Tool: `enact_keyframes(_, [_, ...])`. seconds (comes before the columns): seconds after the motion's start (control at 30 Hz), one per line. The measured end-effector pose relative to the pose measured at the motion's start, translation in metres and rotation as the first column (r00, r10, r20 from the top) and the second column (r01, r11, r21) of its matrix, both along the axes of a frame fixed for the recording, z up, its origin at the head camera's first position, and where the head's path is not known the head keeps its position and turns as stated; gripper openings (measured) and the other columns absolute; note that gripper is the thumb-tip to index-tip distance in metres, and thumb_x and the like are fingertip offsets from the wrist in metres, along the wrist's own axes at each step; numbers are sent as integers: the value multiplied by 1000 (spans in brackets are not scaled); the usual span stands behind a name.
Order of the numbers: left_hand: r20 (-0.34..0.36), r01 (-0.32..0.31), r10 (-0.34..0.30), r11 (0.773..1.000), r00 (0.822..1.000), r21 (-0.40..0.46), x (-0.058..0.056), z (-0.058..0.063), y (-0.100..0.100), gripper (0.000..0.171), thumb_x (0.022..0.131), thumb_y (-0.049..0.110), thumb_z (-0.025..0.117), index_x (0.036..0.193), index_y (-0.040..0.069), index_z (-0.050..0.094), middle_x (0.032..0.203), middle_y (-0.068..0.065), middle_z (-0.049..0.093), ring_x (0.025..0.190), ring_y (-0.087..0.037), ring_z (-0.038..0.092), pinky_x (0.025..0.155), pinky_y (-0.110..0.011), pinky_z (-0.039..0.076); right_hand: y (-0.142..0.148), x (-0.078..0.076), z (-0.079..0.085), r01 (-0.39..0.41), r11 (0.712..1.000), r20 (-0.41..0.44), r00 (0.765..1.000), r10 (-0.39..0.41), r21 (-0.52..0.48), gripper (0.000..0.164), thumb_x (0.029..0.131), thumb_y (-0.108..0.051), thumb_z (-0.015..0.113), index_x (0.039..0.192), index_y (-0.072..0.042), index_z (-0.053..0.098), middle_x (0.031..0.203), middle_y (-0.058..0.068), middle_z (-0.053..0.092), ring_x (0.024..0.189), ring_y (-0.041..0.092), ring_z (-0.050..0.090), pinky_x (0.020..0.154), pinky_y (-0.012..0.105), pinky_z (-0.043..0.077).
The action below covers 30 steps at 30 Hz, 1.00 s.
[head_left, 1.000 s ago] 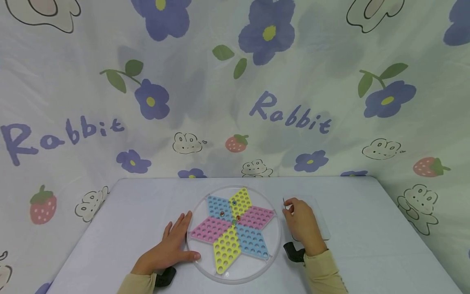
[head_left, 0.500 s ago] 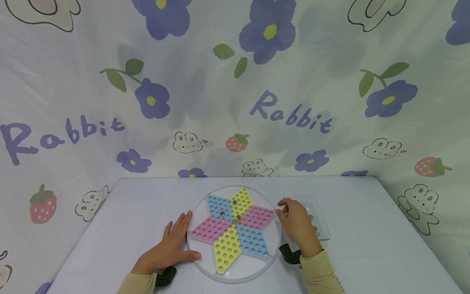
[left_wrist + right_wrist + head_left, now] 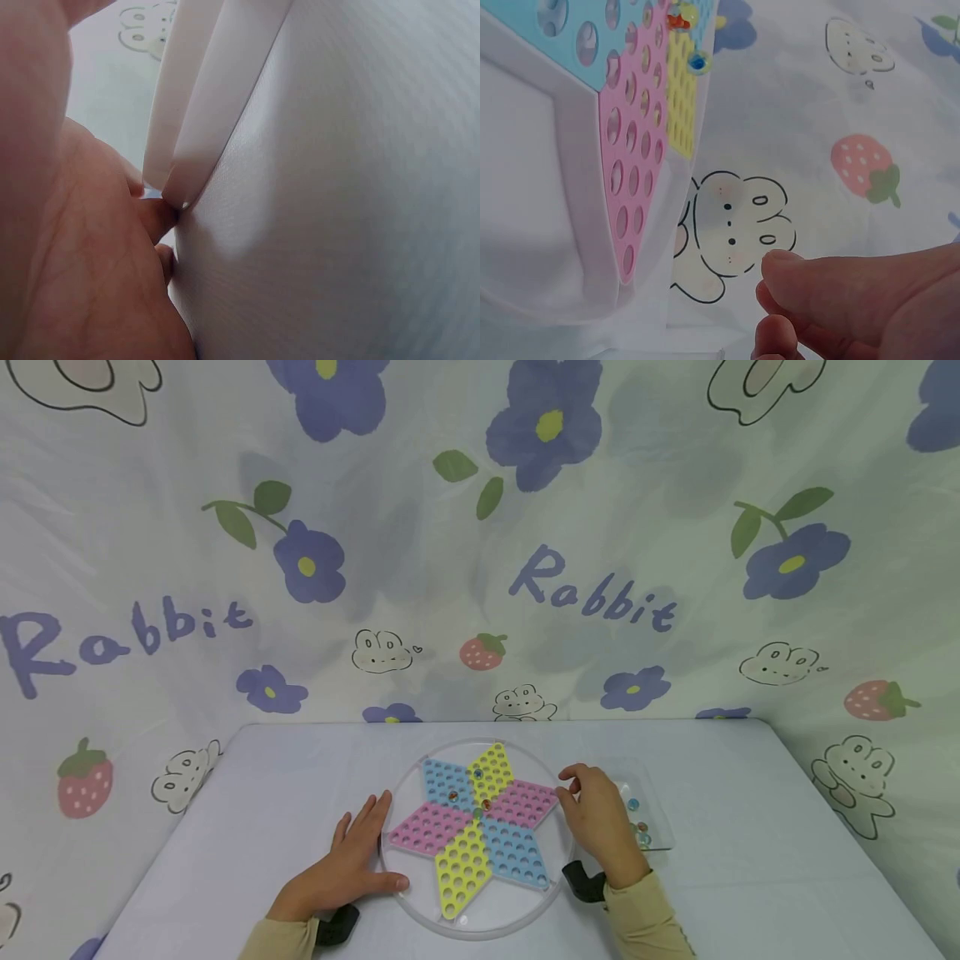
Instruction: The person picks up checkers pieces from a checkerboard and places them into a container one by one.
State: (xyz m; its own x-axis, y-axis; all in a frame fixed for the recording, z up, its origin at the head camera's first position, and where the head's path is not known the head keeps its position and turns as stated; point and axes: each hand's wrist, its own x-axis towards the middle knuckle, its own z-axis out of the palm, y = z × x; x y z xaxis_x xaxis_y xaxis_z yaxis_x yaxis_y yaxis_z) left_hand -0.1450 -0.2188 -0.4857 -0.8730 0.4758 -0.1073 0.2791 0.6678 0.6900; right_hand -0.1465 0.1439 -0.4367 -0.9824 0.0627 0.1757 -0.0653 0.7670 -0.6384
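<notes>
A round Chinese checkers board (image 3: 472, 935) with a blue, yellow and pink star lies in the middle of the table. Several glass marbles sit in its holes near the centre and far side, among them a blue one (image 3: 698, 62). My left hand (image 3: 337, 870) lies along the board's left rim, fingers stretched out and thumb at the edge; up close, its fingers touch the white rim (image 3: 196, 127). Over the right edge, by the pink point (image 3: 630, 202), hovers my right hand (image 3: 600, 817), thumb and fingers curled together. I cannot tell whether a marble is between them.
Just right of the right hand stands a clear shallow tray (image 3: 662, 843) with several marbles (image 3: 633, 805), partly covered by that hand. A pale cloth covers the table (image 3: 750, 877). Behind it hangs a curtain (image 3: 420, 568) printed with rabbits and flowers.
My right hand has moved left from over the clear tray to the board's right edge, uncovering marbles in the tray. The left hand, the board and its marbles stay put.
</notes>
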Motion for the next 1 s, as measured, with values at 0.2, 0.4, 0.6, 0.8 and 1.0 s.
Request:
enact_keyframes(0.2, [-5,1,-1,1000,1000,8,0,-1,-1,124,80,48,82,159,-5,2,166,-25,6,151,-46,-6,111,-65,-13,-6,-2,-2,5,1000,12,1000,-5,-9,19,94,-9,70,110,0,67,85,5,54,71,17,47,59,28,43])
enact_keyframes(0.4, [13,-1,1,1000,1000,-1,0,-1,-1,124,80,48,82,159,-4,1,166,-25,3,151,-46,-7,111,-65,-14,-12,-4,-1,-2,1000,17,1000,2,-20,19,94,-10,70,110,-1,68,85,4,53,70,16,47,59,28,43])
enact_keyframes(0.6, [25,-5,5,1000,1000,-14,-1,-1,0,125,80,48,82,159,-4,0,166,-24,3,151,-45,-8,111,-64,-14,-19,-4,1,-6,999,39,999,7,-42,20,94,-11,70,111,-1,68,85,4,53,72,17,48,59,27,44])
enact_keyframes(0.8, [32,-8,9,1000,999,-16,-1,-1,-1,125,80,48,82,160,-3,0,166,-25,2,151,-45,-8,112,-64,-14,-26,-5,1,-30,998,55,998,33,-54,19,95,-11,69,111,-1,68,86,4,53,73,17,48,59,27,44])
enact_keyframes(1.0, [35,-7,8,1000,999,-12,-1,0,-1,125,80,48,82,160,-2,-1,166,-25,1,151,-45,-9,112,-64,-15,-31,-5,-1,-81,996,21,996,83,-48,16,94,-9,69,108,-2,68,83,2,52,71,15,47,60,26,44])
